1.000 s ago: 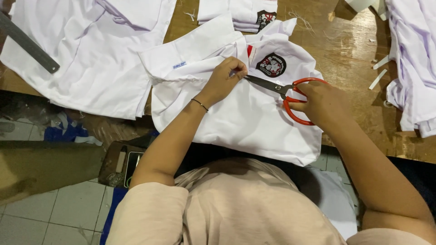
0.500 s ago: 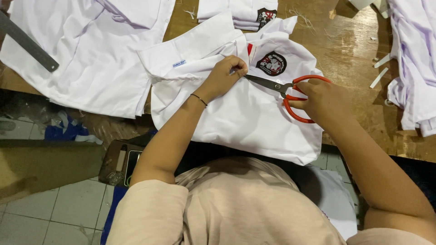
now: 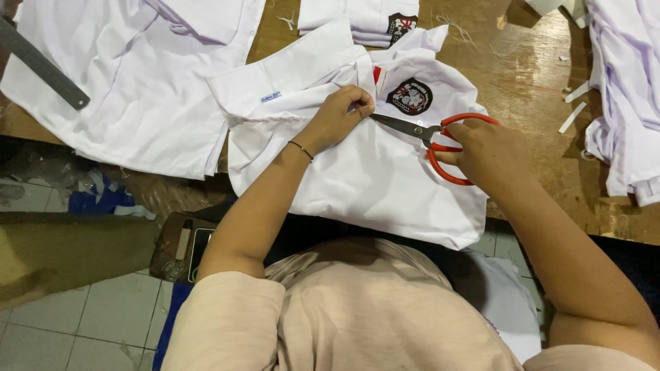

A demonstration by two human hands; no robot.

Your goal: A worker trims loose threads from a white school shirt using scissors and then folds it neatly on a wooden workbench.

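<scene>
At a wooden worktable, my left hand pinches the fabric of a white shirt beside its dark badge, while my right hand grips red-handled scissors, blade tips at my fingertips. More white shirts lie around.

White shirt showing a black round badge with red and white pattern, a small red tag and a pale blue label. Scissors showing red-orange handles and dark grey blades; thin black bracelet sitting on the wrist; wearer's top looking pale peach. Other shirts lying white on a glossy brown wooden table, ruler looking grey, floor tiles pale grey.
</scene>
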